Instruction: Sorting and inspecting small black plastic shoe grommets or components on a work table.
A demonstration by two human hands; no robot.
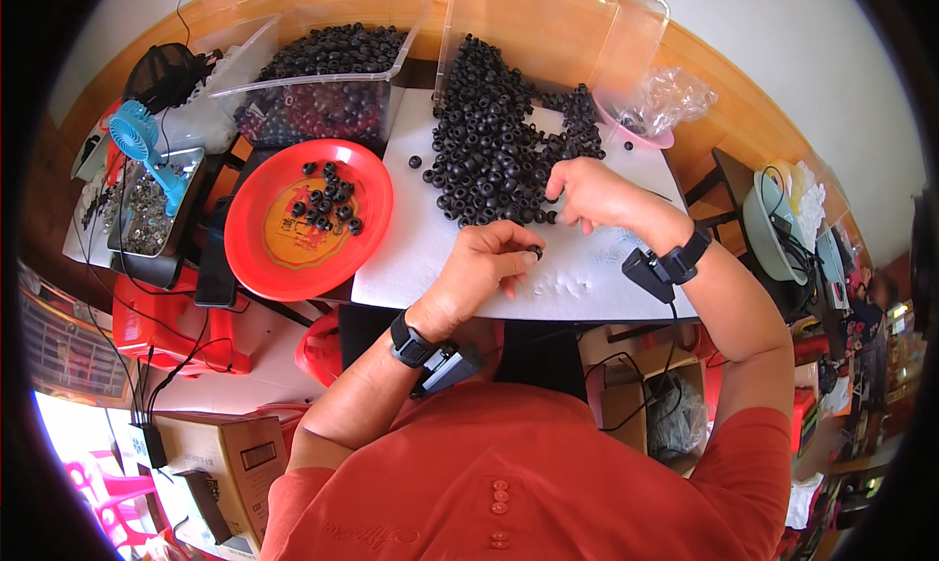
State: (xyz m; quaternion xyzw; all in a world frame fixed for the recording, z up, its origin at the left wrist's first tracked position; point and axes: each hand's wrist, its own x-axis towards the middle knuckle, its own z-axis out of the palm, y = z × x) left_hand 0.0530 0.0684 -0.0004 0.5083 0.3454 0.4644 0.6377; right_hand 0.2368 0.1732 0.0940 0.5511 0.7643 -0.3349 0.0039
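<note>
Pinched between the thumb and fingers of my left hand [481, 266] is a small black bead [535, 252], held over the front of the white board [411, 277]. My right hand [599, 197] is at the right edge of a large heap of black beads [489, 160]. Its fingers are curled by the heap's edge, and anything between them is hidden. The beads are round with a hole through them. A thin dark rod [655, 195] shows beside my right wrist; I cannot tell whether it is held. To the left, a red plate [245, 238] carries several loose beads [331, 197].
A clear bin [386, 75] full of beads stands behind the plate. The heap spills from a tipped clear bin [558, 33]. At the right back sits a pink bowl [657, 138] with a plastic bag. A blue fan [137, 131] stands in a metal tray [127, 248] at left.
</note>
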